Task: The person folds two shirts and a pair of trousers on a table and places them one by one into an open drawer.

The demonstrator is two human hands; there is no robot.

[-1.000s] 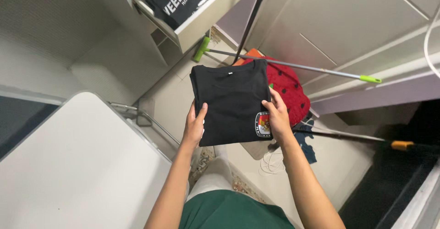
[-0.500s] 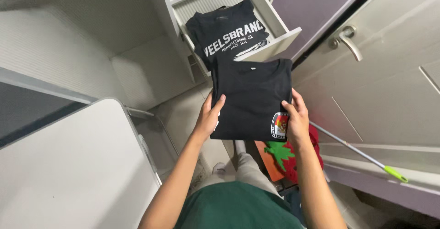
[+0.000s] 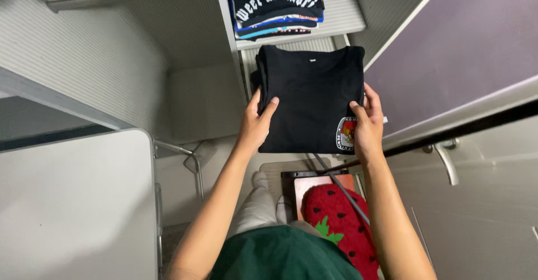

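A folded black T-shirt (image 3: 308, 98) with a round red and white badge at its lower right corner is held flat between both hands. My left hand (image 3: 256, 124) grips its left edge with the thumb on top. My right hand (image 3: 365, 127) grips the right edge, partly over the badge. The shirt hovers over an open white drawer (image 3: 336, 43) and covers most of what lies inside it. Just above, a shelf holds a stack of folded shirts (image 3: 277, 5), the top one black with white lettering.
A white tabletop (image 3: 73, 207) fills the lower left, with a metal frame (image 3: 193, 165) beside it. A red strawberry-shaped cushion (image 3: 339, 224) lies on the floor below the hands. A purple cabinet door (image 3: 459, 50) and a door handle (image 3: 445, 159) are at the right.
The view has tilted upward. Both hands carried the folded shirt up and forward, from in front of the drawer to over it, now covering the black shirt inside.
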